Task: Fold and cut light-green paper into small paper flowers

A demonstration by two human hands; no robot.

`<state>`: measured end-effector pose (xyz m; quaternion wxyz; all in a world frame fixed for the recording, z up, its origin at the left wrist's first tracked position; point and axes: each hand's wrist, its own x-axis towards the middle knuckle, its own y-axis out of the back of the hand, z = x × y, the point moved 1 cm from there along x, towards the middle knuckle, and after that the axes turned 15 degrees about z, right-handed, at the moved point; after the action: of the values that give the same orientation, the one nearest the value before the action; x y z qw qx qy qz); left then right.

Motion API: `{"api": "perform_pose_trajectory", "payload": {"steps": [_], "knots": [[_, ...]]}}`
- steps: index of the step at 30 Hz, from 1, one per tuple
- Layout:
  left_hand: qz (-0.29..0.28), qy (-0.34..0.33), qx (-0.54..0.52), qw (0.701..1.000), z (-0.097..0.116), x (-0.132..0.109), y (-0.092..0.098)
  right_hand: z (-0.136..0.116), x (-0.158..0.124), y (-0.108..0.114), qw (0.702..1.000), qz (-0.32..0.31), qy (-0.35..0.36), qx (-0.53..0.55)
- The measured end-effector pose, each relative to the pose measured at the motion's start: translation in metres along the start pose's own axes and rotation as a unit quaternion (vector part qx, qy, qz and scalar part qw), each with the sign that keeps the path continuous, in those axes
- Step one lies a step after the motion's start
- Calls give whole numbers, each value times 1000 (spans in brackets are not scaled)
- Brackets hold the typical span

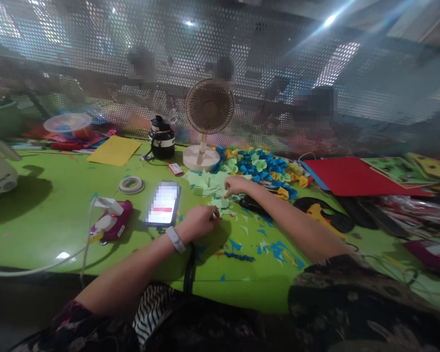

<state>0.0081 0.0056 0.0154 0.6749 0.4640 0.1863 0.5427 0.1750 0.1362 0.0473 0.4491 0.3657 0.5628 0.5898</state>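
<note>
My right hand [239,186] reaches over a loose heap of pale green paper pieces [208,182]. Its fingers bend down and close at the heap's right side, apparently on one of the pale green pieces. Lower and to the left, my left hand [200,220] hovers above the table with its fingers curled in a pinch; whatever may be between them is too small to make out. Behind my right hand lies a pile of folded blue, green and yellow paper shapes [258,164]. A dark object [252,204] is partly covered by my right forearm.
A lit phone [164,203], a tape roll [131,185] and a purple power strip [113,220] with cords lie leftward. A fan [202,159], a dark jar [162,142] and a small red box [175,169] stand behind. Red sheets [366,176] lie right; paper scraps [278,250] litter the front.
</note>
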Motion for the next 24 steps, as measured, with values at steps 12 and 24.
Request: {"api": "perform_pose_trajectory", "payload": {"steps": [12,24], "knots": [[35,11,-38,999,-3,1,-2,7,-16,20,988,98,-27,119],[21,173,-470,865,2,5,-3,-13,-125,2,846,159,12,509]]}}
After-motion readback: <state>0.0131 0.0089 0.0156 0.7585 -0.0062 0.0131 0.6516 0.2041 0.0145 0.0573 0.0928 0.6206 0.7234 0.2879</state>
